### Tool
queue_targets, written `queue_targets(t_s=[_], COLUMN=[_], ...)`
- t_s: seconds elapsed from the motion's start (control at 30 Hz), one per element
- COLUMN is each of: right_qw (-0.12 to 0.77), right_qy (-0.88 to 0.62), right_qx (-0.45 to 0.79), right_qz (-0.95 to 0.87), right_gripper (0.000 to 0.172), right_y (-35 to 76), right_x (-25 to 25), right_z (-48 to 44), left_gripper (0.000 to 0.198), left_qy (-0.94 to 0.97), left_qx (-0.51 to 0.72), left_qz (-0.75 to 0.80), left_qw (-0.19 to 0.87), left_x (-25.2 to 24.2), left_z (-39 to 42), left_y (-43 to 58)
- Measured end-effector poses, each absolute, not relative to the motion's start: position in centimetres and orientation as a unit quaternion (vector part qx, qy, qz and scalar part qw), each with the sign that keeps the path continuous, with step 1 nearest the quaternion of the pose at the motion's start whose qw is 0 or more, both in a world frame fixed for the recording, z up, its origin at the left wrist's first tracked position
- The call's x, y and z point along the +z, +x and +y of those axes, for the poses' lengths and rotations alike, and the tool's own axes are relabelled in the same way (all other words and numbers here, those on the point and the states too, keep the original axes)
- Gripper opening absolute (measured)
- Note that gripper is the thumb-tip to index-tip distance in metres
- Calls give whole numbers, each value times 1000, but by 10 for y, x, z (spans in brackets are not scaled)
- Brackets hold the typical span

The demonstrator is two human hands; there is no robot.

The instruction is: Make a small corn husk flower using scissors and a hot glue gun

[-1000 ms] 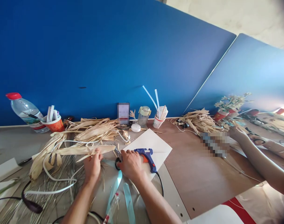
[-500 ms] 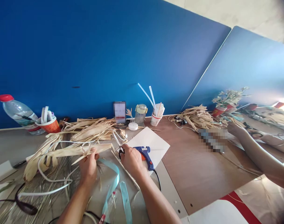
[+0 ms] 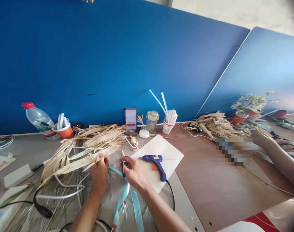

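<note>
My left hand (image 3: pixel 99 174) is closed on a dry corn husk (image 3: pixel 110 151), pinching it near a small split, curled bit. Close on its right, my right hand (image 3: pixel 132 172) is closed round scissors (image 3: pixel 123 168); a dark handle loop shows, while the blades are foreshortened and hard to make out. Beneath and between the hands runs a light blue ribbon (image 3: pixel 124 195). A second piece of blue ribbon (image 3: pixel 137 211) lies to its right. Beyond my right hand, a blue glue gun (image 3: pixel 156 159) rests on a white sheet (image 3: pixel 168 148).
Piled corn husks (image 3: pixel 100 135) lie along the blue partition (image 3: pixel 113 64). A bottle (image 3: pixel 38 119), an orange cup (image 3: pixel 64 132), a phone (image 3: pixel 130 119), a jar (image 3: pixel 151 120) and a white cup (image 3: pixel 168 127) stand at the back. At right, another person's arm (image 3: pixel 277 158) reaches in.
My right hand has turned the scissors, so their blades no longer point plainly away to the upper left. The husk stays in my left hand. The whole view has shifted slightly.
</note>
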State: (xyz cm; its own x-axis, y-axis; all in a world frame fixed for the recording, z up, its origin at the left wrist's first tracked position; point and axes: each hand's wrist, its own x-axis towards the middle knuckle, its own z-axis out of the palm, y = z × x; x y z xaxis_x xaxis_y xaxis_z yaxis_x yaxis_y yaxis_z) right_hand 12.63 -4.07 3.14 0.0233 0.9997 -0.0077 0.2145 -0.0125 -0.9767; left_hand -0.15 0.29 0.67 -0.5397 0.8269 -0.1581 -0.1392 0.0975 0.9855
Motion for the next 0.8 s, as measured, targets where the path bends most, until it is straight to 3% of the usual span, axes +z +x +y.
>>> queue_targets(t_s=[0.33, 0.8], right_qw=[421, 438], right_qy=[-609, -604], right_qx=[341, 348], right_qz=[-579, -568], right_gripper=[15, 13], right_y=[119, 117], right_x=[20, 17], right_z=[-41, -38], left_gripper=[24, 17], left_qy=[257, 234], left_qx=[611, 621], left_qz=[600, 570], left_qw=[448, 485], left_x=[4, 2], left_z=[-2, -3], left_y=[8, 11])
